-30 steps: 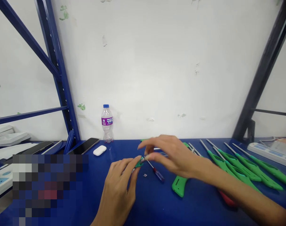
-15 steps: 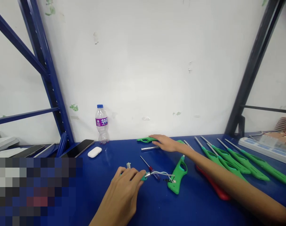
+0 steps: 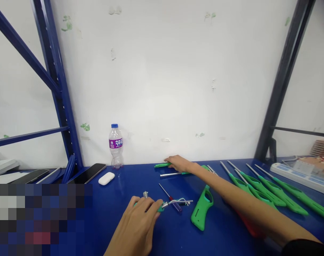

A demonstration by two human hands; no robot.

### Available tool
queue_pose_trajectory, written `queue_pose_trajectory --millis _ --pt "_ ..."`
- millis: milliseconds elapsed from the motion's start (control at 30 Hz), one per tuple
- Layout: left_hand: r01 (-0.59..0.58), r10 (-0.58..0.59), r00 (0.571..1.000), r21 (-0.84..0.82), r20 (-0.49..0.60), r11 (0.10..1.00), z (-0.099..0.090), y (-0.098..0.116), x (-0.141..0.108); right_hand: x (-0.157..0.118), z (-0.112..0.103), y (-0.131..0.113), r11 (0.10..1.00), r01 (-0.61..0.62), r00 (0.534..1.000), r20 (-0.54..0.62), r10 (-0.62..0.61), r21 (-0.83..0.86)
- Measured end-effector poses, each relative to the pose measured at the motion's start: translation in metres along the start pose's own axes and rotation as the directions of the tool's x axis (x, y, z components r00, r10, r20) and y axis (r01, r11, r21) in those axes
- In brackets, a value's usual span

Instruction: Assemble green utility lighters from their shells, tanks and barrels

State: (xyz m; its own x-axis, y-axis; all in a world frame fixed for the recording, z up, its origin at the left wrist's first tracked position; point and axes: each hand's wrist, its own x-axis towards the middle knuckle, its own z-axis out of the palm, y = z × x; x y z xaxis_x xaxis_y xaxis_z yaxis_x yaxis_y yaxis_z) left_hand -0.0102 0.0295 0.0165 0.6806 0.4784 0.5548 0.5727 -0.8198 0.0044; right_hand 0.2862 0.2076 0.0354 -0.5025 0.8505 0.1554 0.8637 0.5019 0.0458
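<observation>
My left hand (image 3: 140, 220) is closed around a teal part (image 3: 161, 206), from which a metal tip and thin wires (image 3: 181, 201) stick out to the right. My right hand (image 3: 180, 163) reaches to the back of the table, its fingers on a green casing (image 3: 162, 165) by the wall. Just in front of that hand lies a metal tube (image 3: 170, 174). A screwdriver (image 3: 175, 204) with a red and purple handle rests under the wires. Right of it is a green handle shell (image 3: 202, 209), lying alone.
Several green lighters (image 3: 278, 190) with metal rods lie at the right, near a white power strip (image 3: 306, 179). A red object (image 3: 251, 227) is partly under my right forearm. At the left are a bottle (image 3: 116, 147), a white case (image 3: 106, 178) and a phone (image 3: 91, 172).
My right hand has moved slightly left, and the green casing under it now appears edge-on. The wires have come away from the green shell. The view has tilted up a little.
</observation>
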Motion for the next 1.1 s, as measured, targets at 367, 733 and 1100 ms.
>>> queue_pose_trajectory --millis 367,733,1100 --pt "0.149 -0.149 0.979 -0.008 -0.138 0.989 -0.033 -0.014 -0.003 -0.071 -0.066 -0.045 0.996 0.084 0.986 -0.147 -0.077 0.043" --pt "0.189 -0.187 0.924 -0.028 -0.335 0.982 -0.104 -0.004 -0.018 -0.149 -0.062 -0.155 0.969 0.182 0.982 0.022 -0.188 0.167" --pt "0.223 -0.210 0.928 0.006 -0.309 0.975 -0.103 -0.006 -0.024 -0.152 -0.050 -0.162 0.933 0.266 0.961 0.012 -0.278 0.242"
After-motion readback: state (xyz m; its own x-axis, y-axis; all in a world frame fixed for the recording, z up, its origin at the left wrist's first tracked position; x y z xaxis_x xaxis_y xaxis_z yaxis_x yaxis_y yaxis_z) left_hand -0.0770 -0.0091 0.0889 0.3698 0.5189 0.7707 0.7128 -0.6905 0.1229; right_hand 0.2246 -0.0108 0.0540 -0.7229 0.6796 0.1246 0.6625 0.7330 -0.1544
